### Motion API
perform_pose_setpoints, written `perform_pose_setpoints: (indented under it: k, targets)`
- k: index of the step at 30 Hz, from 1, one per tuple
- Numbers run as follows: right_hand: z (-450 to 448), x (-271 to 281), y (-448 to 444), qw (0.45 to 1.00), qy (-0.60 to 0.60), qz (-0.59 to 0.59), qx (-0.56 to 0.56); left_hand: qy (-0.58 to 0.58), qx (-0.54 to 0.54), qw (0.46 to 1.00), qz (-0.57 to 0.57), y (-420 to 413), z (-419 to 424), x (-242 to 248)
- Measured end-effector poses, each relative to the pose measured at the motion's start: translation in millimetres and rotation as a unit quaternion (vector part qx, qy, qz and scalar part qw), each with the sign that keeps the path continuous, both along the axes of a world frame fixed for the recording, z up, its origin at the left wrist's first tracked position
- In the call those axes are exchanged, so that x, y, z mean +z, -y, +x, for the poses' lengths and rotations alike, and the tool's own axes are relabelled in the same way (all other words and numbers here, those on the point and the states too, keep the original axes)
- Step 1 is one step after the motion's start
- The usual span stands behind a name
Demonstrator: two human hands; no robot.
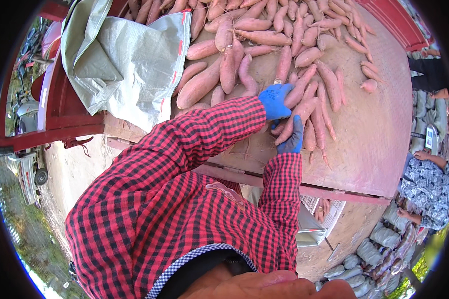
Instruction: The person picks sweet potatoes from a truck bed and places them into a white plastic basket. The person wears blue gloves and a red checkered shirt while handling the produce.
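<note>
My left hand (277, 101), in a blue glove, lies against the ends of several pinkish sweet potatoes on the truck bed; its fingers are partly hidden, so its grip cannot be made out. Just below it, my right hand (292, 137), gloved in blue and dark grey, holds a long sweet potato (301, 114), thumb along its side. Another sweet potato (301, 88) slants up from beside my left hand. Thin, rooty ones (319, 125) lie right of my right hand. A loose heap of sweet potatoes (252, 24) spreads beyond both hands.
A pale woven sack (134, 59) lies at the left over the red side rail (71, 116). Below the metal bed edge (344, 192) stands a white plastic crate (335, 216) with sweet potatoes. At the right are another person (430, 179) and filled sacks (385, 235).
</note>
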State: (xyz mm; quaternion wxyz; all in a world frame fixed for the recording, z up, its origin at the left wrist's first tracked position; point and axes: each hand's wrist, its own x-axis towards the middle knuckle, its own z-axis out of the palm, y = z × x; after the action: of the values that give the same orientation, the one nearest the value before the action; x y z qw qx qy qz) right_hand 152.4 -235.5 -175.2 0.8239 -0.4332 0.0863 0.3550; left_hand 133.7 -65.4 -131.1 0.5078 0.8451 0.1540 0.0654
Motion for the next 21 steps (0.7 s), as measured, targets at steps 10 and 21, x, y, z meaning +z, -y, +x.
perform_pose_setpoints:
  k: [10, 21]
  targets:
    - [-21, 45, 39, 0.986, -0.029, 0.166, -0.002, 0.039, -0.061, 0.841, -0.536, -11, -51, 66]
    - [-76, 107, 66, 0.959, 0.027, 0.279, -0.04, 0.074, -0.106, 0.833, -0.538, 64, -127, 149]
